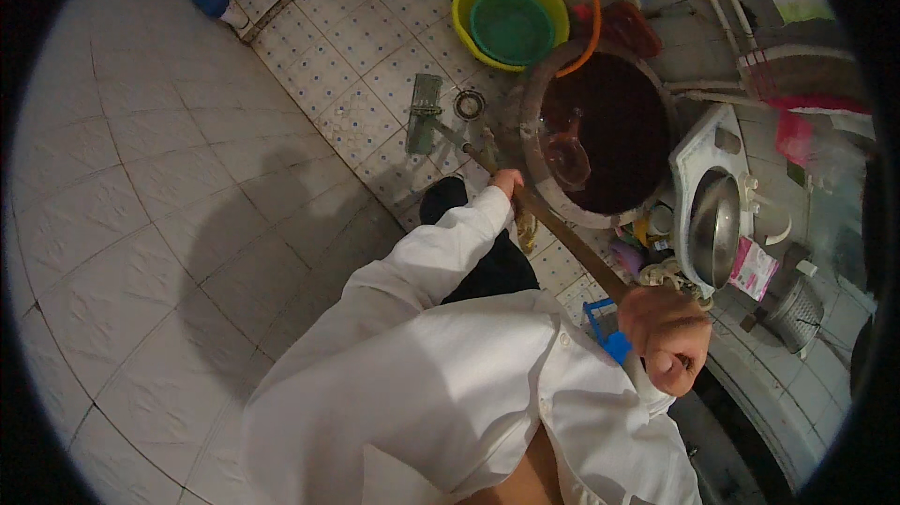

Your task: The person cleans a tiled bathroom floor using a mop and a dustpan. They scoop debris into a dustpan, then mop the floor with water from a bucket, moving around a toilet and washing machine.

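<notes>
Both my hands grip the brown handle point(577, 244) of a long-handled floor brush. Its flat green-grey head point(425, 115) rests on the patterned floor tiles, beside a round drain point(469, 105). My left hand point(507, 182) is closed round the shaft lower down, nearer the head. Higher up, close to my body, my right hand point(666, 338) is wrapped round the handle's upper end. Whether the head has bristles or a blade is too small to tell. My dark shoe point(442, 199) stands near the brush head.
A large round barrel point(609, 130) holds dark liquid and a floating dipper point(568, 158); an orange hose point(594, 8) hangs into it. Behind stands a yellow basin point(459, 15) with a green basin point(511, 27) inside. At right is a sink point(715, 228). A tiled wall point(141, 224) rises left.
</notes>
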### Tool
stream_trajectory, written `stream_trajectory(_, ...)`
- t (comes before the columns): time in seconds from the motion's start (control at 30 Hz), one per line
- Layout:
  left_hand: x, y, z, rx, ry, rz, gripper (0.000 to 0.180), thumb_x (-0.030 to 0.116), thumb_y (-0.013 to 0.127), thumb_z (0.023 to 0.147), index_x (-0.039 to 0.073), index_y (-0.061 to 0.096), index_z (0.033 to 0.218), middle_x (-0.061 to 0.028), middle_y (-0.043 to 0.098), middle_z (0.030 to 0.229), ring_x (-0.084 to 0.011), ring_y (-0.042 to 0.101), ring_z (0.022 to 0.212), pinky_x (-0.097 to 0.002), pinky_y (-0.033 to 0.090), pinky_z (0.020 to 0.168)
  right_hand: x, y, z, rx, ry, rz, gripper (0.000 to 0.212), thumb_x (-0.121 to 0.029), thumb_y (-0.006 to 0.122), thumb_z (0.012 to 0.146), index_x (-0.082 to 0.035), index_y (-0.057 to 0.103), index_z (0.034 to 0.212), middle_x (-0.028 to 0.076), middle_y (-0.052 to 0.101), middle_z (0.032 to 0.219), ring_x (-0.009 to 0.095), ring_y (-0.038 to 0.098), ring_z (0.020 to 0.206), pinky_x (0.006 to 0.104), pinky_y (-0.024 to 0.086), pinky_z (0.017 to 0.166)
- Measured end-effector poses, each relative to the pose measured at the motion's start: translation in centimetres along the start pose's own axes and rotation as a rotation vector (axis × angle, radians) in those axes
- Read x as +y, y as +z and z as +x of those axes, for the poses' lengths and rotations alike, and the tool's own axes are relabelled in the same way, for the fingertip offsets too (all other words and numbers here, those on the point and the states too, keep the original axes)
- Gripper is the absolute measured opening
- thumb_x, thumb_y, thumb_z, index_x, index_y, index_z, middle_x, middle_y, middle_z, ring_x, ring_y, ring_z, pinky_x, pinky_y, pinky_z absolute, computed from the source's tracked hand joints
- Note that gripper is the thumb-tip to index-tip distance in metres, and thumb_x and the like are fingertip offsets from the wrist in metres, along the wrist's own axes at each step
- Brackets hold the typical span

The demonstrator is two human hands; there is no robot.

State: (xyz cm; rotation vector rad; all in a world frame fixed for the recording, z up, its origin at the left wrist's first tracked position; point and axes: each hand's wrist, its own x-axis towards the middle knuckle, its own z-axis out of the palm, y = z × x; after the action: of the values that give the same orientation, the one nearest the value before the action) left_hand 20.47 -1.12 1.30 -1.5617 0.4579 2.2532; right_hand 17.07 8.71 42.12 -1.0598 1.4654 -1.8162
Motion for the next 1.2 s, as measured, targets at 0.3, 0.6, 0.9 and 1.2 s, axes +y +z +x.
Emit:
stream_trajectory(0.3, -4.1, 4.4, -5.1, -0.258, 0.017, -0.295, 0.016, 0.015, 0.053, 0.068, 0.007, 0.043, 0.078, -0.0105, 0.048, 0.07, -0.0279, 0.048, 0.063, -0.0396, 0.044, 0.061, -1.4, -4.0, -7.6, -0.324, -0.087, -0.15, 0.017, -0.011, 0.054, 0.063, -0.005, 0.046, 0.05, 0.004, 0.038, 0.045, 0.023, 0.043, 0.04, 0.0343, 0.042, 0.047)
stream_trajectory(0.6, -24.0, 10.4, -10.5, -0.355, 0.05, -0.349, 0.023, 0.016, 0.056, 0.071, 0.007, 0.044, 0.088, -0.0109, 0.048, 0.085, -0.0279, 0.049, 0.076, -0.0425, 0.042, 0.08, -15.2, -12.9, -34.1, 0.108, 0.403, -0.622, 0.025, -0.019, 0.053, 0.066, 0.002, 0.06, 0.077, 0.023, 0.055, 0.101, 0.021, 0.059, 0.074, 0.03, 0.046, 0.06)
stream_trajectory(0.9, -45.6, 16.1, -9.8, 0.081, -0.001, -0.363, 0.029, 0.009, 0.05, 0.056, 0.014, 0.022, 0.061, -0.0083, 0.03, 0.071, -0.0243, 0.029, 0.063, -0.0403, 0.032, 0.062, -24.0, -14.5, -49.9, 0.009, 1.0, -0.694, 0.047, 0.008, 0.034, 0.057, 0.003, 0.053, 0.1, 0.023, 0.053, 0.11, 0.028, 0.062, 0.079, 0.0281, 0.047, 0.066)
stream_trajectory(1.2, -55.3, 16.7, -8.0, -0.251, -0.322, -0.688, 0.018, 0.004, 0.044, 0.057, 0.007, 0.03, 0.067, -0.0128, 0.043, 0.074, -0.0273, 0.04, 0.061, -0.038, 0.037, 0.056, -24.0, -14.2, -52.6, -0.413, 0.916, -0.982, 0.048, 0.005, 0.048, 0.075, 0.0, 0.047, 0.122, 0.023, 0.052, 0.113, 0.036, 0.051, 0.103, 0.0366, 0.042, 0.083)
